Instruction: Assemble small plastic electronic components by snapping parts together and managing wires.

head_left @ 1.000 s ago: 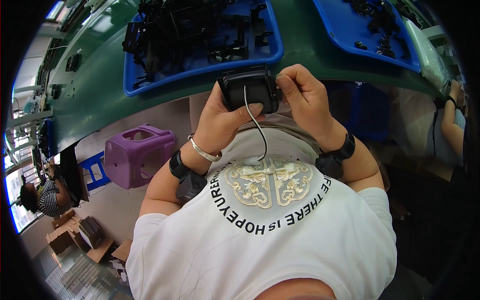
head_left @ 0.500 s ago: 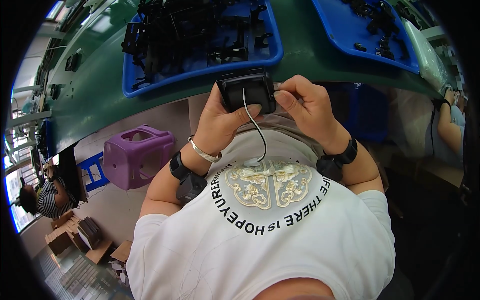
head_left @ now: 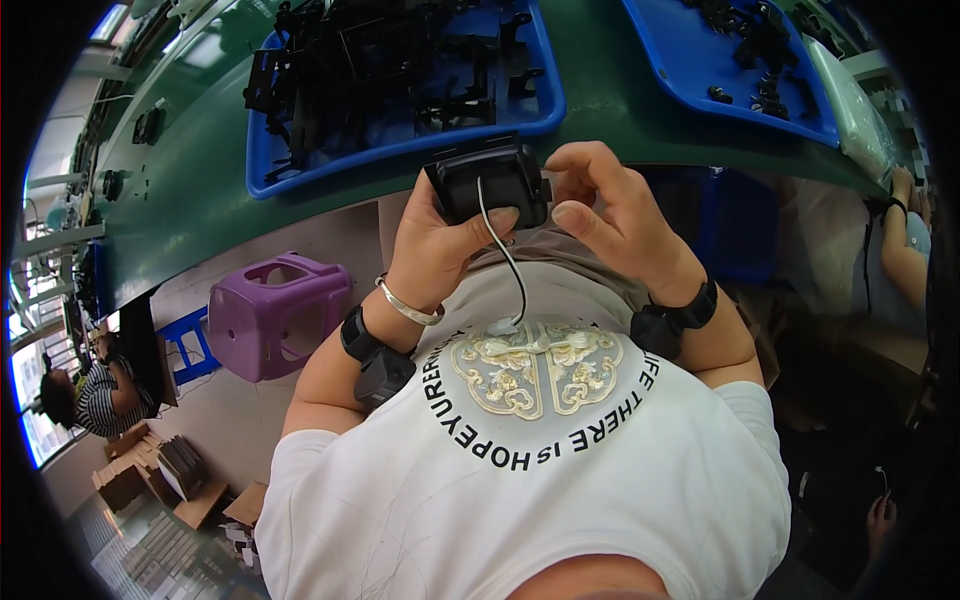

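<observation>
My left hand (head_left: 432, 238) grips a black, box-shaped plastic housing (head_left: 458, 190), its thumb lying across the lower edge. A thin cable (head_left: 513, 265), pale at the top and darker lower down, runs out from the housing's face. The cable ends in a whitish connector (head_left: 505, 327) against my shirt. Just right of the housing is my right hand (head_left: 630, 222), its thumb and curled fingers parted with nothing visible between them. A small gap separates its fingertips from the housing's right side.
Beyond the housing, a blue tray (head_left: 555, 95) of black brackets rests on the green table (head_left: 205, 190). Another blue tray (head_left: 665, 75) with small black parts sits at the far right, beside a clear plastic bag (head_left: 850, 110). A purple stool (head_left: 235, 325) stands at left. Other people work at both sides.
My right thumb and fingers have come off the housing's right edge and parted. The housing, still in my left hand, has tilted and shifted slightly left.
</observation>
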Tool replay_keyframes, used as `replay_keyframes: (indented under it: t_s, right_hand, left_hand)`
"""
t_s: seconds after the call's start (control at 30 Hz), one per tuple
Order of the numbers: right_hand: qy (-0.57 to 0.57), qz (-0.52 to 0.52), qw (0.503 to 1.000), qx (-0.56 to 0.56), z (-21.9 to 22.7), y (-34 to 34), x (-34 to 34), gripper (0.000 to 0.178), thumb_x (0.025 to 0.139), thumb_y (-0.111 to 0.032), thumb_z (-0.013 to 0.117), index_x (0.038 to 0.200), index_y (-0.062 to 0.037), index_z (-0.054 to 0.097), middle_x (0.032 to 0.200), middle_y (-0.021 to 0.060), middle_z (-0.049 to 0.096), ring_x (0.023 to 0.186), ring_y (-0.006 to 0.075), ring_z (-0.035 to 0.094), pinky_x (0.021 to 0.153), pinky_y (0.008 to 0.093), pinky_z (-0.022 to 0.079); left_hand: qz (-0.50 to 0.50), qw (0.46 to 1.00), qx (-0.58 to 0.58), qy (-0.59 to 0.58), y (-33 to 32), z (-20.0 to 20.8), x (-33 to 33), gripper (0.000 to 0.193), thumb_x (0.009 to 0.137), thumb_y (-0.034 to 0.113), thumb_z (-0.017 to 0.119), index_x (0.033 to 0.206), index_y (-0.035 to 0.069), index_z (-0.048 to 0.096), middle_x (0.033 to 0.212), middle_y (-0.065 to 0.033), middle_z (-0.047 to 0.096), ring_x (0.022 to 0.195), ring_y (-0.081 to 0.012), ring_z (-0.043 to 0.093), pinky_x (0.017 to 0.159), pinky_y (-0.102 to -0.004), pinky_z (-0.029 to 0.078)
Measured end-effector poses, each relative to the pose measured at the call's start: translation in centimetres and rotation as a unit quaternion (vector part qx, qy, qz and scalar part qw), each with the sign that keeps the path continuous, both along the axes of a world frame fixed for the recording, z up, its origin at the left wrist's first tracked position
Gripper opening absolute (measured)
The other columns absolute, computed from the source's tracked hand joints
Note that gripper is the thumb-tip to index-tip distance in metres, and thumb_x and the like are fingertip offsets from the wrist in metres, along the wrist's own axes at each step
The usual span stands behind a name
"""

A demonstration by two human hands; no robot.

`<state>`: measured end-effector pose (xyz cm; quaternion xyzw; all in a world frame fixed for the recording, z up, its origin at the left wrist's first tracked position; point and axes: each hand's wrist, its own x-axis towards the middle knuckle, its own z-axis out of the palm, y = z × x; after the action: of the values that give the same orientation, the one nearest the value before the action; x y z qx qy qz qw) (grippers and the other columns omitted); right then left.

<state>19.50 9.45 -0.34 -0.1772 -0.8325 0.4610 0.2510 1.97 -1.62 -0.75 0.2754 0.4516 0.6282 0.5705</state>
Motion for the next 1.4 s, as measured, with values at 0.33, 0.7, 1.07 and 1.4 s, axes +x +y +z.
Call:
replay_keyframes:
  t_s: [0.33,0.7,1.07,1.4]
  right_hand:
    - [0.069,-0.020,0.996,0.061,-0.6,0.0,-0.4,0.030,0.085,-0.023,0.063,0.100,-0.0005,0.051,0.075,0.0066,0.056,0.061,0.0122,0.052,0.056,0.0219,0.041]
    - [0.071,-0.038,0.988,0.130,0.2,-0.2,-0.4,0.038,0.079,-0.027,0.069,0.101,-0.0011,0.052,0.075,0.0053,0.056,0.062,0.0139,0.052,0.056,0.0234,0.042]
    - [0.150,-0.056,0.985,0.070,0.8,-0.6,-0.9,0.027,0.081,-0.025,0.068,0.083,-0.0010,0.057,0.069,0.0055,0.052,0.061,0.0151,0.047,0.053,0.0258,0.038]
    - [0.104,-0.062,0.987,0.107,0.3,-0.5,-0.6,0.031,0.083,-0.030,0.064,0.070,-0.0046,0.053,0.057,0.0043,0.046,0.053,0.0189,0.041,0.050,0.0297,0.034]
  left_hand:
    - [-0.006,1.000,0.006,-0.004,0.2,0.2,0.1,0.047,0.075,0.004,0.071,0.112,0.005,0.043,0.102,-0.0074,0.059,0.086,-0.0145,0.060,0.072,-0.0277,0.053]
    - [-0.011,1.000,0.002,0.008,0.0,0.3,0.3,0.046,0.075,0.002,0.071,0.111,0.005,0.043,0.102,-0.0082,0.059,0.087,-0.0152,0.060,0.072,-0.0279,0.053]
    - [-0.039,0.999,0.016,0.000,0.2,0.0,-0.3,0.045,0.075,0.001,0.070,0.111,0.005,0.043,0.103,-0.0063,0.059,0.088,-0.0134,0.059,0.071,-0.0271,0.052]
    - [-0.054,0.997,-0.004,-0.055,0.0,1.3,-0.1,0.046,0.076,0.000,0.069,0.114,0.006,0.045,0.104,-0.0051,0.059,0.092,-0.0132,0.058,0.082,-0.0275,0.048]
